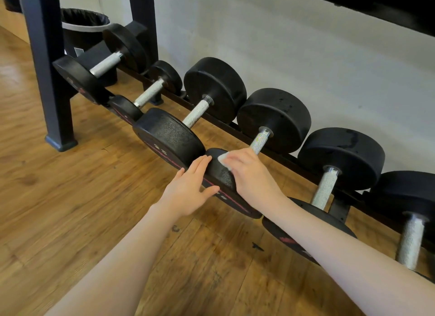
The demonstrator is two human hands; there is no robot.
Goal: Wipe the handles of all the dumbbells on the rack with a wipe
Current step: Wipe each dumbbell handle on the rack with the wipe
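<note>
My left hand (188, 188) lies flat, fingers straight, against the near head of the fourth dumbbell (273, 120) on the low rack (282, 154), while my right hand (249, 172) pinches the white wipe (222, 157) beside its handle (259, 142).

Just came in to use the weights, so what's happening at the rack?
A person is cleaning the dumbbells on the low rack. The right hand holds a white wipe at the near end of the fourth dumbbell's handle. The left hand rests flat, fingers straight, against that dumbbell's near head. Its handle is mostly uncovered.
</note>
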